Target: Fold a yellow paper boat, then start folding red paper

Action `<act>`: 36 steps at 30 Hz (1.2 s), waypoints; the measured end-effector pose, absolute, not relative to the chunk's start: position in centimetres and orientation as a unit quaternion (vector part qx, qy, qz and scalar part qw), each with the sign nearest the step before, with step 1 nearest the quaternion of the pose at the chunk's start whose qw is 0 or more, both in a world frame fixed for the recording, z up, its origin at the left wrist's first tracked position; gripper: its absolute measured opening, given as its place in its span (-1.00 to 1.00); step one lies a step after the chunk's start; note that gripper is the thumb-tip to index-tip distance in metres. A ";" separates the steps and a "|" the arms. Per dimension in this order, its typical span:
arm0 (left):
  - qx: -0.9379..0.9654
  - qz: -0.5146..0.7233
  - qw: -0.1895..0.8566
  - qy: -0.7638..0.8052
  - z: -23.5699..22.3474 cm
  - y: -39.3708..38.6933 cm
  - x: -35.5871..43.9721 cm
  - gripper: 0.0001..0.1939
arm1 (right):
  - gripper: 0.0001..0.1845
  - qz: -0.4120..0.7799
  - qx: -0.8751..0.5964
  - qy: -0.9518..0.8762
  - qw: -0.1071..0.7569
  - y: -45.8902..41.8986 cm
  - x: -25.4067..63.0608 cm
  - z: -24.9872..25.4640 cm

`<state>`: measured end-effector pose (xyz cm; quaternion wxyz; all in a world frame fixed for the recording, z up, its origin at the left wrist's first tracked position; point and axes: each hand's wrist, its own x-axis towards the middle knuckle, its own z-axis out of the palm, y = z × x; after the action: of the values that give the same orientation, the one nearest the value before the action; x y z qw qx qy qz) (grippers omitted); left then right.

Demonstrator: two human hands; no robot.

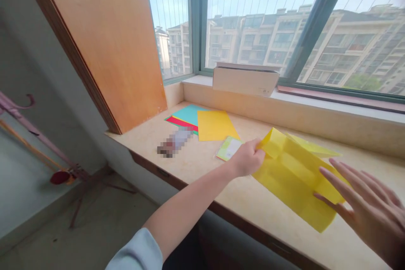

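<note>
My left hand (248, 158) grips the left end of a yellow sheet of paper (294, 181), its thumb and fingers closed on the edge. Creases cross the paper, and part of it folds up behind as a flap. Over the paper's right end is my right hand (363, 196), with fingers stretched and spread. Its fingertips overlap the paper, though whether they press on it I cannot tell. Just left of my left hand lies a small clear packet (228, 148) with green and white contents, partly hidden by that hand.
An orange-yellow sheet (217, 125) overlaps blue, red and green sheets (190, 113) farther back on the pale counter (202, 160). A blurred-out object (174, 141) lies near its left edge. Behind, a white box (245, 79) stands on the window ledge. A wooden panel (104, 42) rises at left.
</note>
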<state>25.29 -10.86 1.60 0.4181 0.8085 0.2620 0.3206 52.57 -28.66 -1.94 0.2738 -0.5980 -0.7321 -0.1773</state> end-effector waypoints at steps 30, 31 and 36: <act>0.991 0.085 0.010 -0.108 1.5 -15.5 25.7 -0.58 | -0.54 0.079 -0.611 -0.230 0.754 -31.4 51.8 -4.1; 0.994 0.060 0.016 -0.087 1.4 -15.5 25.7 -0.59 | -0.53 0.065 -0.631 -0.229 0.739 -31.6 52.4 -4.6; 0.996 -0.018 0.073 0.044 1.2 -15.8 26.9 -0.40 | -0.54 0.030 -0.732 -0.236 0.638 -33.0 55.1 -6.2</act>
<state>26.92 -15.84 1.24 0.0726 0.9962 0.0440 -0.0175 55.06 -33.01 -6.22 0.6383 -0.7320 -0.2364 0.0297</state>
